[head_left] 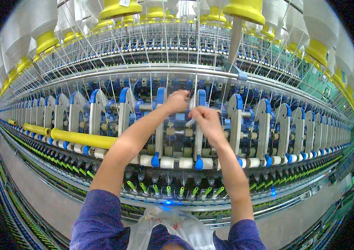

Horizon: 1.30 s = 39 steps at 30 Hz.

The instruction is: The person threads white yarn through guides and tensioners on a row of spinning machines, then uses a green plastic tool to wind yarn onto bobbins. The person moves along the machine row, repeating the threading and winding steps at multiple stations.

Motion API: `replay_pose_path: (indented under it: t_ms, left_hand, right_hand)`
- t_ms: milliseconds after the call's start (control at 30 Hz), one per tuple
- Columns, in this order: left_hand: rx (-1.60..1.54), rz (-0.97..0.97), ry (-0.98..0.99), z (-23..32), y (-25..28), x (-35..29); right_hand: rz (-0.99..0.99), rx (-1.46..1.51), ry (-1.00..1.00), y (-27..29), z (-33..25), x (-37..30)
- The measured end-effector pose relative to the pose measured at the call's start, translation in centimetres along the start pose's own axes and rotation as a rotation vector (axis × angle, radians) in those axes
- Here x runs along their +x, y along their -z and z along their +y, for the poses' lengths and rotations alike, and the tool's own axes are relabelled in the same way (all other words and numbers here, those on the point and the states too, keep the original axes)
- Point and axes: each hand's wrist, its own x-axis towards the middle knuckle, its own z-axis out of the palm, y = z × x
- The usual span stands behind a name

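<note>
Fibre wisp [190, 123] at a blue-capped arm [201, 98], seemingly pinched in the right hand [207, 121]. Just beside, left hand [178, 101] with fingers curled; cannot tell whether grasping anything. Best to pinch lightly, guiding straight, clear of the rollers [185, 163] below.

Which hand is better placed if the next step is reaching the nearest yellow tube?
Probably the left hand: the nearest yellow tube lies on that side, running up to the left forearm in view, while the right hand is farther off.
</note>
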Motion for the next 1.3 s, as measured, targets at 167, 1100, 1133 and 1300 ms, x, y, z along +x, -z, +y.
replay_pose_path:
  t_ms: [167,1100,1133,1300]
  left_hand:
    - [-1.724,-0.265,0.425,2.8,5.1,-2.1]
    - [-0.462,-0.445,0.342,1.6,-0.6,-2.4]
    - [-0.463,-0.442,0.349,1.6,-0.6,-2.4]
    - [-0.469,-0.741,0.373,1.3,-1.2,-1.9]
  right_hand:
    - [-0.032,0.135,-0.410,-0.3,-0.4,-1.9]
    - [0.701,0.001,-0.104,-1.8,4.6,-14.2]
    - [0.724,0.013,-0.122,-1.7,4.7,-14.5]
    - [0.696,0.028,-0.181,-0.4,4.7,-15.9]
